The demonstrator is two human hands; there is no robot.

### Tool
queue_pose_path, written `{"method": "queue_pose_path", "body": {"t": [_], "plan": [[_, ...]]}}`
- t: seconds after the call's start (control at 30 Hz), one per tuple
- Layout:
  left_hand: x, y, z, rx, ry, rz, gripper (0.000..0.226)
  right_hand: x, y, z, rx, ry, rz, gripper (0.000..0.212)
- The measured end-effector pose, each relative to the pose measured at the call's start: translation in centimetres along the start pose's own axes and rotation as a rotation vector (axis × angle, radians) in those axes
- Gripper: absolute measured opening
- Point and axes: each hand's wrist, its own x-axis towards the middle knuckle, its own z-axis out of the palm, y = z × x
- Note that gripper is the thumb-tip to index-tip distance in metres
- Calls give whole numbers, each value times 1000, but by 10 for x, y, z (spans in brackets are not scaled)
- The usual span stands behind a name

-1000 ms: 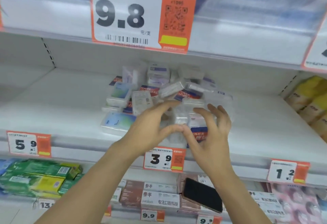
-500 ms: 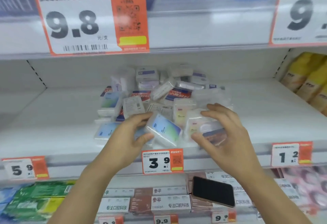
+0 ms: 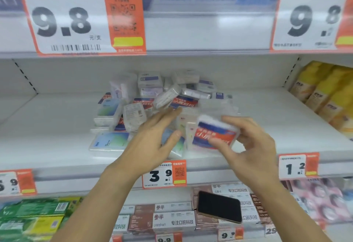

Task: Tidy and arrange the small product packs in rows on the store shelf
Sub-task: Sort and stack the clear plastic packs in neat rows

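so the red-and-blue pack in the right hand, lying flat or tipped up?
Tipped up. The right hand pinches the red-and-blue pack off the shelf, label facing the camera.

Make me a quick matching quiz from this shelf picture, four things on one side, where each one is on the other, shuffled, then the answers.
Things:
1. red and blue pack
2. black phone
3. yellow boxes
4. 3.9 price tag

Places:
A. far right of the middle shelf
B. gripped in the right hand
C. on the shelf's front edge
D. lying on brown boxes on the shelf below

Pairs: 1-B, 2-D, 3-A, 4-C
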Motion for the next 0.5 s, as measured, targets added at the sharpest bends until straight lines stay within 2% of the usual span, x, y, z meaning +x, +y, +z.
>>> {"method": "queue_pose_path", "body": {"t": [0.1,0.2,0.33,0.5], "plan": [[1,2,6,-16,-46,-51,57,3,-6,-10,227,300,193,40],[4,7,7,-37,29,-58,50,6,3,-18,373,482,369,30],[7,16,9,-25,95,-66,46,9,20,-24,375,517,584,25],[9,19,9,19,98,-63,45,10,28,-32,421,467,694,25]]}}
